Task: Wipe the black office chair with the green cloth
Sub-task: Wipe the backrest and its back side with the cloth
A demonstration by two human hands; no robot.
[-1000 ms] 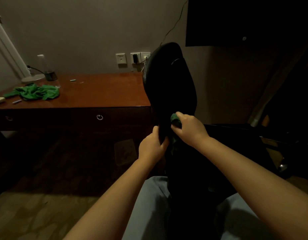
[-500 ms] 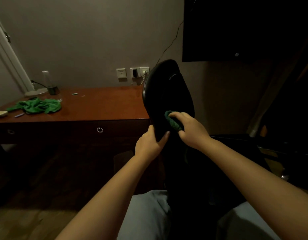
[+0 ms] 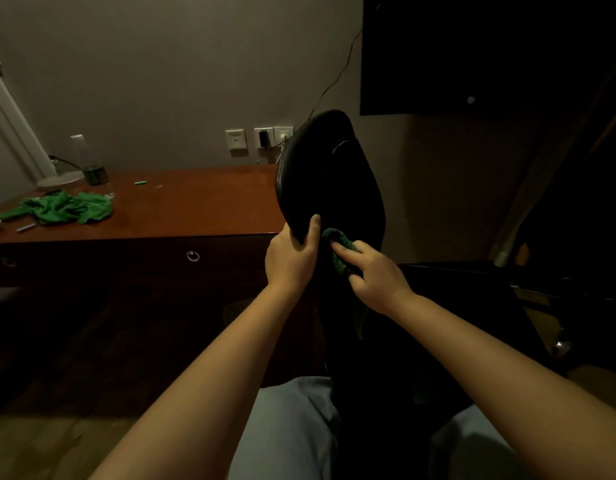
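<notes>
The fingers of the right hand curl round the bunched green cloth and press it against the backrest of the black office chair. Just beside it, the left hand grips the backrest's edge, thumb lying up along the rim. Another green rag lies crumpled on the wooden bench, well apart from the chair.

Head-worn, forward-down, close above hands
</notes>
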